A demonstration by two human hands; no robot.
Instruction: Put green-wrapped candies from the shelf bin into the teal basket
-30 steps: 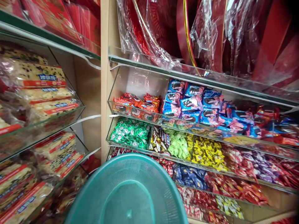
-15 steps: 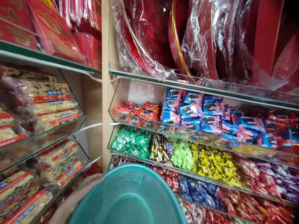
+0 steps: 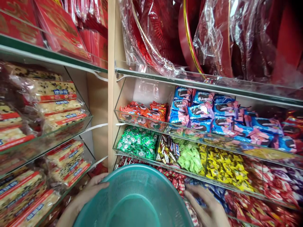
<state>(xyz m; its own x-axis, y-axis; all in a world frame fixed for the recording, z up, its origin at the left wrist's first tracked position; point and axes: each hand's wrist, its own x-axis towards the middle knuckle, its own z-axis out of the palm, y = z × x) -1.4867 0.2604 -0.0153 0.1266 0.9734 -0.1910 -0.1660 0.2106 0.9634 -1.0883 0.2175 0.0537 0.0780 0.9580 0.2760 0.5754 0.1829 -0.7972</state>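
A green plastic basket (image 3: 137,176) with mesh sides hangs low in front of the candy shelves; no contents show in the part of it I see. My left hand (image 3: 91,192) grips its left rim, thumb over the edge and fingers around the outside. To the right of the basket, my right hand (image 3: 205,205) has its fingers apart, slightly blurred, close to the rim and in front of the dark blue wrapped candies (image 3: 214,190). Nothing shows in that hand. Red wrapped candies (image 3: 176,183) lie just beyond the basket's far rim.
Clear shelf bins hold green candies (image 3: 137,143), yellow candies (image 3: 227,170), orange-red packets (image 3: 144,112) and blue cookie packs (image 3: 201,110). Packaged puffed-rice bars (image 3: 56,91) fill the left shelves. Above are red items in clear plastic (image 3: 161,34). A wooden post (image 3: 111,94) divides the shelving.
My right hand has come into view at the lower right, beside the basket. The shelves have shifted slightly right in view. My left hand still grips the basket.
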